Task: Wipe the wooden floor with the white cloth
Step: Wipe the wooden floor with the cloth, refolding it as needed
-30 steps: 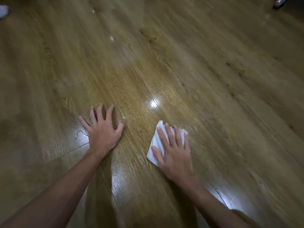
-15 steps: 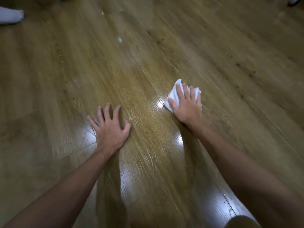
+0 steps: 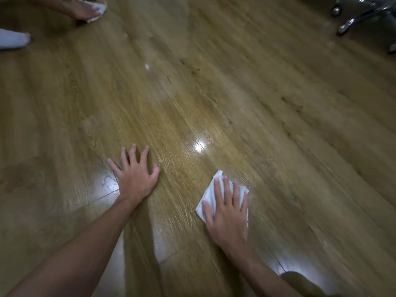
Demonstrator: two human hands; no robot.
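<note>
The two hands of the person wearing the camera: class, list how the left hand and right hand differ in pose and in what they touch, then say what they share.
1. The left hand lies on the bare wooden floor; the right hand presses on the white cloth.
2. The left hand's fingers are splayed wide; the right hand's lie closer together.
3. The left hand sits farther from the camera than the right hand.
Shared: both lie flat, palm down.

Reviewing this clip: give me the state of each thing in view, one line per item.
white cloth: folded, flat on the floor under the right hand.
right hand: fingers straight, pressing the cloth.
left hand: fingers spread, resting on the floor.
wooden floor: glossy, reflecting light.
another person's hand: pressing a second white cloth.
chair base: standing, far right.
</note>
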